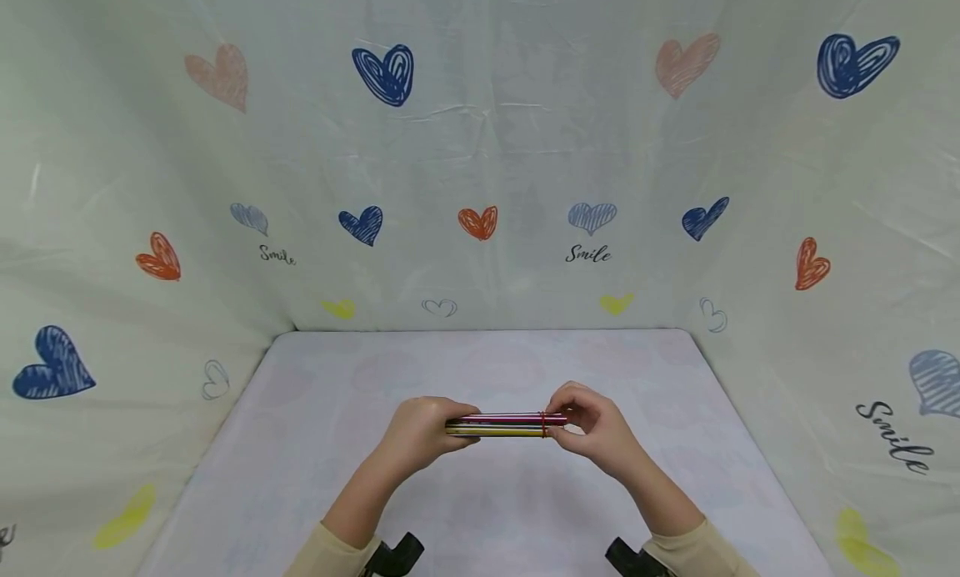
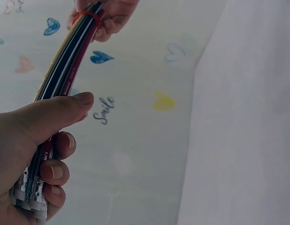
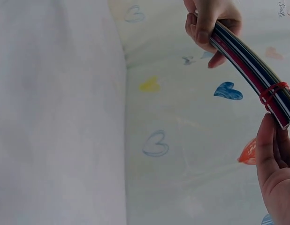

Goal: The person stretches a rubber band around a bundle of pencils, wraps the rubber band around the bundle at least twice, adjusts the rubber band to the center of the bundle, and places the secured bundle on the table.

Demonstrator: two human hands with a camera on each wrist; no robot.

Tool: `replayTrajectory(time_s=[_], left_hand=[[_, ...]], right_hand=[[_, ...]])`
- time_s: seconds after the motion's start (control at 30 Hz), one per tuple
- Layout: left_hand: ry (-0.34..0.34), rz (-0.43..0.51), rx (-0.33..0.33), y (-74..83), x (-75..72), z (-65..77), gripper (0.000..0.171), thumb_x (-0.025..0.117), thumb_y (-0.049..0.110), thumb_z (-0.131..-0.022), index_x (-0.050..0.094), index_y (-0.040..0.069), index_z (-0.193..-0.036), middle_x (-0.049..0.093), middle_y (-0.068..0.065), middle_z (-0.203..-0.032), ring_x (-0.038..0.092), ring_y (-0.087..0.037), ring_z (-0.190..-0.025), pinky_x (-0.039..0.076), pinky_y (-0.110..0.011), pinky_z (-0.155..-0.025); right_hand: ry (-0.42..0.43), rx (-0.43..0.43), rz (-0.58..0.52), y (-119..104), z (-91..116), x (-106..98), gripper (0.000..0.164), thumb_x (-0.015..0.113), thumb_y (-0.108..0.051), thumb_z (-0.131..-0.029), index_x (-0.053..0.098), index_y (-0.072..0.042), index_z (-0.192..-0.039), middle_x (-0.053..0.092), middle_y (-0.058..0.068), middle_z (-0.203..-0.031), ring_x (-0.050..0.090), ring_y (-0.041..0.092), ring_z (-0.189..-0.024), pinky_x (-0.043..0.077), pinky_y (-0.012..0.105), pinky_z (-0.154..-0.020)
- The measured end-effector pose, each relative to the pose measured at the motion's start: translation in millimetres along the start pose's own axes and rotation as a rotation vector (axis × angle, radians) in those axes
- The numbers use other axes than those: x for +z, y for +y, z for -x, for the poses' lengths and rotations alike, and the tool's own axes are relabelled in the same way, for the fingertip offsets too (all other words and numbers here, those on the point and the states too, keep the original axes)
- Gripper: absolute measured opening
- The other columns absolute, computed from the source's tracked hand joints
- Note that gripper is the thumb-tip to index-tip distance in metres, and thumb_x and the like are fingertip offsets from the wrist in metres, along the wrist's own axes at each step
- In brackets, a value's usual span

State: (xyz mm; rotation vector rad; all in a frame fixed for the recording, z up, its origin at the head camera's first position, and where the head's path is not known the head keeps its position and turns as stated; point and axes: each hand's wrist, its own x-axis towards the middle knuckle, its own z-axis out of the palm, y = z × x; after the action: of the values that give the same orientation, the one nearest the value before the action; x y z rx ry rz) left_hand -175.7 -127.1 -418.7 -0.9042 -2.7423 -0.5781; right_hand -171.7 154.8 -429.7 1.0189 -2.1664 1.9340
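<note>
A bundle of pencils [image 1: 502,425], with dark, yellow and maroon barrels, is held level between both hands. My left hand [image 1: 423,427] grips its left end. The left wrist view shows the thumb across the barrels, fingers curled round them, and white erasers [image 2: 39,206] in silvery ferrules by the palm. Near the opposite end a red rubber band [image 3: 272,95] circles the bundle in more than one loop. My right hand [image 1: 592,427] pinches that end between thumb and fingers, fingertips right at the band. Some right fingers are cut off in the right wrist view.
Beneath the hands lies a pale tabletop [image 1: 337,368] with rounded far corners. A whitish curtain [image 1: 480,143] printed with hearts and "Smile" surrounds its back and sides. Black wrist mounts [image 1: 397,554] sit by the beige sleeves [image 1: 330,554].
</note>
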Motion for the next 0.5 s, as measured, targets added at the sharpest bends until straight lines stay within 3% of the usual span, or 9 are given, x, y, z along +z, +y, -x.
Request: replayTrajectory(time_s=[0.33,0.5], left_hand=[[-0.006,-0.011,-0.014,4.3,3.3,-6.2,0.022,0.083,0.031,-0.077,0.076,0.025,-0.096,0.069,0.017,-0.082,0.054,0.003,-0.065,0.046,-0.022,-0.059],[-0.029,-0.015,0.010,11.5,6.0,-10.7,0.023,0.083,0.030,-0.077,0.077,0.022,-0.098,0.071,0.014,-0.085,0.061,0.000,-0.071,0.048,-0.023,-0.061]], right_hand=[[0.067,0.019,0.028,2,1,2,0.023,0.073,0.012,-0.079,0.067,-0.001,-0.097,0.063,0.016,-0.098,0.060,0.020,-0.089,0.053,0.025,-0.079],[0.045,0.117,0.037,4,1,7,0.018,0.077,0.001,-0.080,0.072,-0.003,-0.097,0.066,0.013,-0.099,0.063,0.018,-0.086,0.056,0.030,-0.070]])
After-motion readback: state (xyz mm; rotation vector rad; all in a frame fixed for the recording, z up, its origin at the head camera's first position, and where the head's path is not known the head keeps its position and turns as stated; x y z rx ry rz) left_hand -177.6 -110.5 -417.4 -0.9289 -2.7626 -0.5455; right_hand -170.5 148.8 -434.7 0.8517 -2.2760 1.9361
